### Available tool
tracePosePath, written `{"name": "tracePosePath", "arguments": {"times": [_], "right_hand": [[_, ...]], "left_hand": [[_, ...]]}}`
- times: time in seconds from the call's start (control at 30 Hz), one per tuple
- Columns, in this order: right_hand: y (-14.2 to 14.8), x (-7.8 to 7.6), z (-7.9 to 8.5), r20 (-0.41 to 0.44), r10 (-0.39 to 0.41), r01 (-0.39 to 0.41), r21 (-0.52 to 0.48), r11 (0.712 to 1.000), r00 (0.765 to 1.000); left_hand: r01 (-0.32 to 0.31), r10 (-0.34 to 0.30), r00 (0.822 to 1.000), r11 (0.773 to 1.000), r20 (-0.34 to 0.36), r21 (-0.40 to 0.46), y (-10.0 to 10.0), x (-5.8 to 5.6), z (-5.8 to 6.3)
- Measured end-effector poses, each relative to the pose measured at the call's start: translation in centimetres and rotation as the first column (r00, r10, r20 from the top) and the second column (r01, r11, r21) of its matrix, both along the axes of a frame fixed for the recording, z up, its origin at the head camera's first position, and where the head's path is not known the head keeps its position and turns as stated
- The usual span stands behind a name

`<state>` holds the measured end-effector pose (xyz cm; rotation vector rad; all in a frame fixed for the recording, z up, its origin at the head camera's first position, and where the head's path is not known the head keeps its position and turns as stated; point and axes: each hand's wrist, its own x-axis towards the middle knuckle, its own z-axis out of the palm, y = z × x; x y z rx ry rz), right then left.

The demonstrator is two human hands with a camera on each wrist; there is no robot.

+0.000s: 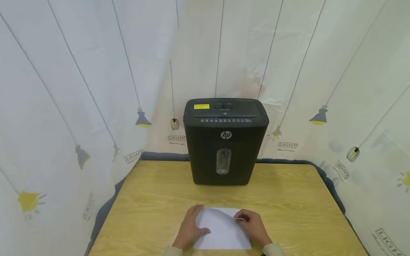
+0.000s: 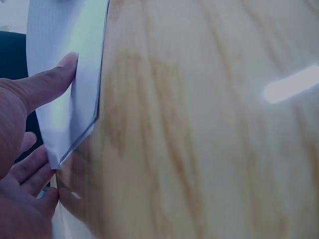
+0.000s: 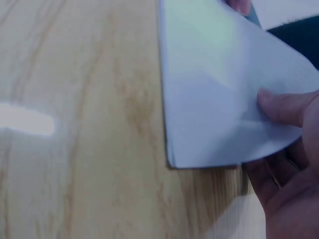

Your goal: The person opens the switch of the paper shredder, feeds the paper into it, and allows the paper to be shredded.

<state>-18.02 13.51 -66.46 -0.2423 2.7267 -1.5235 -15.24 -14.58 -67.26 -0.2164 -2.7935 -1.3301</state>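
White paper [image 1: 221, 233] lies on the wooden table in front of the shredder, its layered edges showing in the left wrist view. My left hand [image 1: 190, 227] holds the paper at its left side, thumb [image 2: 52, 82] across the top and the other fingers at the edge. At the far right corner, my right hand [image 1: 253, 224] pinches the top sheet, which curves up and shows white paper beneath. The right thumb [image 3: 281, 105] lies on the sheet's upper face, with the other fingers partly hidden below.
A black HP paper shredder [image 1: 226, 153] stands upright at the back of the wooden table [image 1: 150, 202], its feed slot on top and a small window in front. Light fabric walls [image 1: 105, 71] printed with hanging lamps enclose the table at the back and both sides.
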Motion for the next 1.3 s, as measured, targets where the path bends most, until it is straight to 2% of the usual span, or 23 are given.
{"name": "tracePosePath", "arguments": {"times": [0.1, 0.33, 0.47, 0.73, 0.87, 1.0, 1.13, 1.3], "right_hand": [[0.2, 0.0, 0.1, 0.014, 0.008, -0.007, -0.034, 0.999, 1.0], [0.2, 0.1, 0.2, 0.08, -0.011, 0.016, -0.052, 0.999, 0.997], [0.2, 0.2, 0.3, 0.123, -0.003, 0.012, -0.072, 0.997, 0.992], [0.2, 0.3, 0.7, 0.168, -0.069, 0.08, -0.058, 0.995, 0.983], [0.3, 0.1, 0.8, 0.177, -0.098, 0.112, -0.07, 0.991, 0.979], [0.4, -0.1, 0.9, 0.183, -0.094, 0.11, -0.078, 0.991, 0.979], [0.4, -0.4, 1.2, 0.177, -0.085, 0.102, -0.09, 0.991, 0.981], [0.6, -0.7, 2.0, 0.172, -0.104, 0.122, -0.096, 0.988, 0.98]], "left_hand": [[-0.037, 0.037, 0.999, 0.999, -0.025, -0.003, -0.2, -0.2, 0.0], [-0.079, 0.078, 0.989, 0.997, -0.124, -0.003, -0.6, -0.2, 0.4], [-0.115, 0.118, 0.983, 0.993, -0.139, 0.023, -0.8, 0.1, 0.8], [-0.184, 0.192, 0.978, 0.978, -0.087, 0.095, -1.2, -0.1, 0.9], [-0.169, 0.176, 0.984, 0.973, -0.033, 0.158, -1.6, -0.4, 0.9], [-0.156, 0.16, 0.987, 0.963, 0.001, 0.221, -1.7, -0.7, 1.0], [-0.167, 0.169, 0.986, 0.957, 0.013, 0.239, -1.7, -1.0, 1.4], [-0.166, 0.165, 0.986, 0.959, 0.023, 0.228, -1.6, -1.2, 2.3]]}}
